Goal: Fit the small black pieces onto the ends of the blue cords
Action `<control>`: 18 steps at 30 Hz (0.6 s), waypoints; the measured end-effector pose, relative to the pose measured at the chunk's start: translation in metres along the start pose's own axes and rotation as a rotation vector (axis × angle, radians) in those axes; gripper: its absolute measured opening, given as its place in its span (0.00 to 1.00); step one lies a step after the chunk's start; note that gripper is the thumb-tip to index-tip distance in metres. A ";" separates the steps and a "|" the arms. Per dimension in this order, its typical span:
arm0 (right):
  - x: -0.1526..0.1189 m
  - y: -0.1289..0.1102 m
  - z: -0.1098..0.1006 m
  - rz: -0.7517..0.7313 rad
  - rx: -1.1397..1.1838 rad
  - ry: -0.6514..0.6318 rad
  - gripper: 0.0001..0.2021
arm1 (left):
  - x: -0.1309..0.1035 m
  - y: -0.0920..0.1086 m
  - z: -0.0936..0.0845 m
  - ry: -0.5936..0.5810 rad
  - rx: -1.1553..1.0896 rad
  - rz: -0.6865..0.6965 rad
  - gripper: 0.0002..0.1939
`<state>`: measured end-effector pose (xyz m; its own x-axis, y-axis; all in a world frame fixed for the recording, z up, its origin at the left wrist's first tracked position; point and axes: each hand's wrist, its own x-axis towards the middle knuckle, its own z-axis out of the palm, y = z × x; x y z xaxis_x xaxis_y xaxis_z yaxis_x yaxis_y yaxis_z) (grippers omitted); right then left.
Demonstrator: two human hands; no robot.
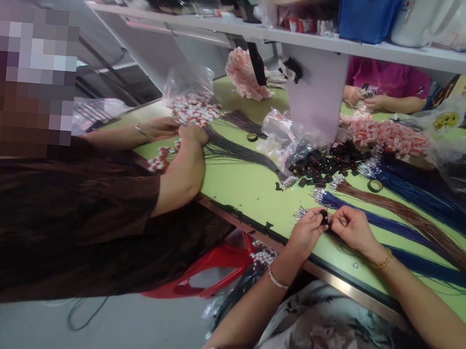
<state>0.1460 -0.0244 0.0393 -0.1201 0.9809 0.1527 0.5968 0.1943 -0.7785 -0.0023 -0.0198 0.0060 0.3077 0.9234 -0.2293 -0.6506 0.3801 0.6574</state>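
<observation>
Bench (232,188), green, right edge cut off. Shelf (212,26) above its far side, top contents cut off. Two other people: one left in a dark top (71,226), head pixelated; one far right in a magenta shirt (389,82), head hidden by the shelf, print unreadable. One red stool (222,257), near left, partly hidden under the bench. Wire bundles on the right: brown (407,215) plus three blue-toned, ends cut off at frame edge. Two grey bundles farther left. Blue bin (364,15) on the shelf, white bottle (414,22) beside it, lettering unreadable. Pink-and-white connector pile (389,134), far right; black connector pile (326,163) nearer; too many to count. Left hand (308,229) pinches one black connector (325,218) over the bench's near edge. Right hand (352,227) pinched closed just beside it; any wire between those fingertips too small to tell. Two tape rolls (374,185), one right, one farther left.
</observation>
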 end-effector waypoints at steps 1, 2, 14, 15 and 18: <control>0.000 0.000 0.000 -0.002 -0.006 0.005 0.06 | 0.000 0.000 0.000 0.004 0.004 0.001 0.13; -0.001 0.000 0.000 -0.003 -0.010 0.009 0.06 | 0.000 0.000 0.000 0.009 0.009 0.001 0.13; -0.002 -0.003 0.007 -0.053 -0.008 0.020 0.07 | -0.006 -0.003 0.004 0.092 0.093 0.042 0.17; -0.002 -0.001 0.008 -0.060 0.006 0.019 0.07 | -0.006 -0.004 0.005 0.107 0.109 0.055 0.17; -0.002 0.004 0.005 -0.069 0.068 -0.027 0.07 | -0.006 -0.005 0.007 0.136 0.133 0.054 0.17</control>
<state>0.1445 -0.0260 0.0323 -0.1809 0.9647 0.1916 0.5310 0.2598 -0.8065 0.0044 -0.0275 0.0090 0.1726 0.9445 -0.2797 -0.5632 0.3276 0.7586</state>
